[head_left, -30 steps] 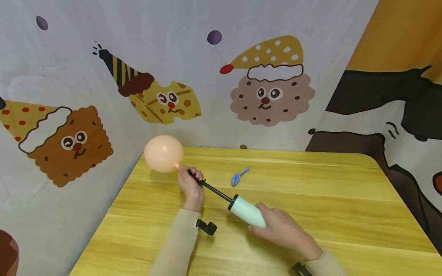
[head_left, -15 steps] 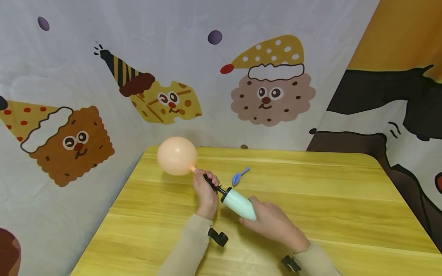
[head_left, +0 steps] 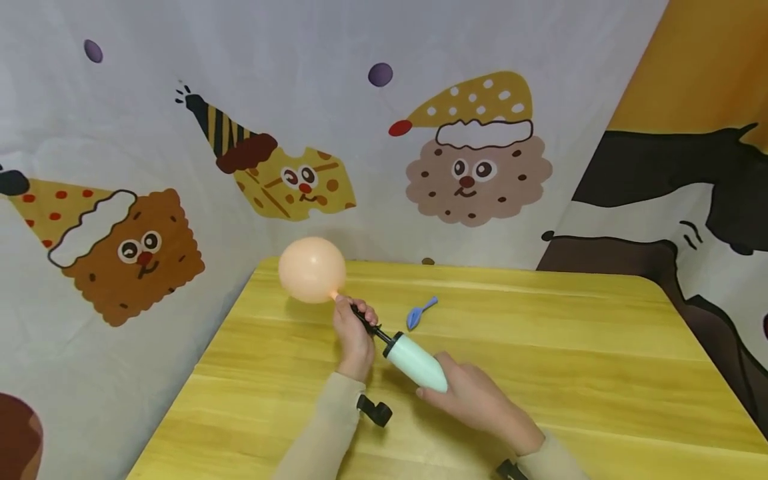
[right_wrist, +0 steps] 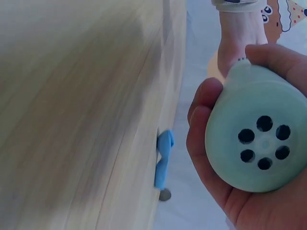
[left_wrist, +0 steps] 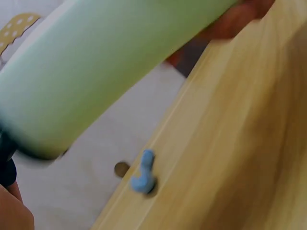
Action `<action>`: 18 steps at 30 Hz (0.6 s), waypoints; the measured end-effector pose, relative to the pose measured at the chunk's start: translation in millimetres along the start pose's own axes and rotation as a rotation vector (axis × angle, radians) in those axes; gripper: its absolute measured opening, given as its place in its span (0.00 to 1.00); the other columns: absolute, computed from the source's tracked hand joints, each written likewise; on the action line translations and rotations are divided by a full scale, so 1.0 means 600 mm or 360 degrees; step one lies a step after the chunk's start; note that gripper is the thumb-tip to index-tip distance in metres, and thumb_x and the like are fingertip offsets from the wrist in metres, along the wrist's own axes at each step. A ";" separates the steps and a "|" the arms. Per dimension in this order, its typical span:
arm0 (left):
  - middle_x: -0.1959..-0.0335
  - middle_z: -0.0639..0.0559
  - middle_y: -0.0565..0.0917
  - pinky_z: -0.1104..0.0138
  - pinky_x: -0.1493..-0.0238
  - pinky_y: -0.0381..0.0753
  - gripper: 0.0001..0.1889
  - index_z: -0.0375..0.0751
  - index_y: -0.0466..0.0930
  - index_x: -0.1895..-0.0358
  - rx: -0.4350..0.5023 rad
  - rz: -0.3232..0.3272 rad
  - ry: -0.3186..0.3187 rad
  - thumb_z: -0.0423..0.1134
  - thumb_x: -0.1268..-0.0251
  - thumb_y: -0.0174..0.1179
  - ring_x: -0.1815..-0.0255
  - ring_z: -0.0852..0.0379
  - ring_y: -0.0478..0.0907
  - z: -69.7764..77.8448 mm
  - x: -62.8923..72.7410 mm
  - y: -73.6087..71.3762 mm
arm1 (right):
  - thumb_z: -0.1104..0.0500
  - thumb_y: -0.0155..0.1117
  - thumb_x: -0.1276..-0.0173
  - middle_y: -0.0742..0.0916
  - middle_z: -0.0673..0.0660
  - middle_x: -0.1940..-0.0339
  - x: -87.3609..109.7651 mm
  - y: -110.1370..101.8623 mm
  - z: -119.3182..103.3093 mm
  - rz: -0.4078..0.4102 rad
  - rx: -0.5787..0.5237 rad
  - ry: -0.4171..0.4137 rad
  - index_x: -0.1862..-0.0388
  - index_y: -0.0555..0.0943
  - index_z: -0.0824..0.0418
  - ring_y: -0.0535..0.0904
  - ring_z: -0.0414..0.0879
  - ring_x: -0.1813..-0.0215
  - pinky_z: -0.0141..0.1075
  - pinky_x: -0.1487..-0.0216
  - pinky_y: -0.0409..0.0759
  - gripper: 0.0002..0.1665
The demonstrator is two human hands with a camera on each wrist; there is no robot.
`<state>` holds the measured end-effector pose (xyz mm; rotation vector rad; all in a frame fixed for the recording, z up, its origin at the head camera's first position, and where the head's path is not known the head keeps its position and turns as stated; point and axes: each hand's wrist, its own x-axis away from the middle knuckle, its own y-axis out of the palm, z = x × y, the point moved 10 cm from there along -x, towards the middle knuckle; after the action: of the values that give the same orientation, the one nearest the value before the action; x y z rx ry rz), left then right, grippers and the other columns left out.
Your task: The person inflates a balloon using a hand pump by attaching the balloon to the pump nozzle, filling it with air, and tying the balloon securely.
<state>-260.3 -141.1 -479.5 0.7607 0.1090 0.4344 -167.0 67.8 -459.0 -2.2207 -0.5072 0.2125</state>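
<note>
An inflated peach balloon (head_left: 312, 270) hangs over the far left of the table, its neck on the tip of a hand pump (head_left: 416, 362). My left hand (head_left: 354, 337) grips the pump's black front end right at the balloon's neck. Around the pale green barrel my right hand (head_left: 477, 400) is wrapped from behind. A short length of black rod shows between the two. In the right wrist view the pump's rear face (right_wrist: 265, 143) has a ring of several holes, with fingers curled along its side. The left wrist view shows the barrel (left_wrist: 105, 67) close up, blurred.
A flat blue balloon (head_left: 422, 313) lies on the wooden table (head_left: 570, 347), just beyond the pump. Behind the table's back edge hangs a white cloth (head_left: 384, 233) printed with cartoon food figures, and it also runs along the left side.
Over the last second the green barrel has slid toward my left hand, so less rod shows. My left hand and the peach balloon have shifted right. The blue balloon stays put.
</note>
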 end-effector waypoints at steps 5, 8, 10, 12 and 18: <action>0.79 0.55 0.70 0.74 0.84 0.68 0.20 0.45 0.63 0.67 0.0043 0.0078 0.0051 0.49 0.11 0.36 0.85 0.63 0.67 0.021 -0.026 -0.022 | 0.36 0.70 0.32 0.80 0.45 0.71 0.024 -0.009 0.021 -0.0085 -0.0029 -0.0034 0.45 0.75 0.60 0.73 0.37 0.75 0.33 0.76 0.74 0.33; 0.78 0.55 0.71 0.74 0.84 0.68 0.19 0.45 0.63 0.67 0.0052 0.0114 0.0050 0.48 0.11 0.35 0.85 0.63 0.67 0.027 -0.034 -0.033 | 0.36 0.70 0.32 0.81 0.45 0.69 0.035 -0.011 0.029 -0.0143 -0.0079 -0.0057 0.43 0.75 0.59 0.74 0.35 0.74 0.32 0.75 0.75 0.33; 0.79 0.55 0.71 0.74 0.84 0.68 0.19 0.45 0.63 0.66 0.0064 0.0145 0.0035 0.47 0.11 0.35 0.85 0.62 0.66 0.027 -0.036 -0.041 | 0.37 0.70 0.32 0.82 0.46 0.69 0.040 -0.011 0.031 -0.0173 -0.0110 -0.0078 0.43 0.75 0.59 0.75 0.35 0.74 0.32 0.75 0.76 0.32; 0.79 0.54 0.70 0.73 0.84 0.67 0.18 0.44 0.62 0.66 0.0072 0.0172 0.0018 0.47 0.11 0.35 0.86 0.62 0.66 0.026 -0.037 -0.047 | 0.37 0.70 0.31 0.82 0.46 0.69 0.045 -0.012 0.032 -0.0196 -0.0122 -0.0094 0.44 0.75 0.59 0.75 0.35 0.74 0.32 0.75 0.76 0.32; 0.79 0.54 0.70 0.74 0.84 0.66 0.18 0.44 0.62 0.65 0.0132 0.0226 0.0067 0.48 0.11 0.36 0.85 0.63 0.65 0.041 -0.043 -0.057 | 0.37 0.71 0.32 0.83 0.45 0.67 0.053 -0.020 0.037 -0.0184 -0.0072 -0.0081 0.41 0.76 0.59 0.75 0.35 0.72 0.32 0.73 0.75 0.34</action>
<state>-265.9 -190.0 -486.8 0.8444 0.1136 0.5838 -149.0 103.8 -463.8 -2.2261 -0.6720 0.1993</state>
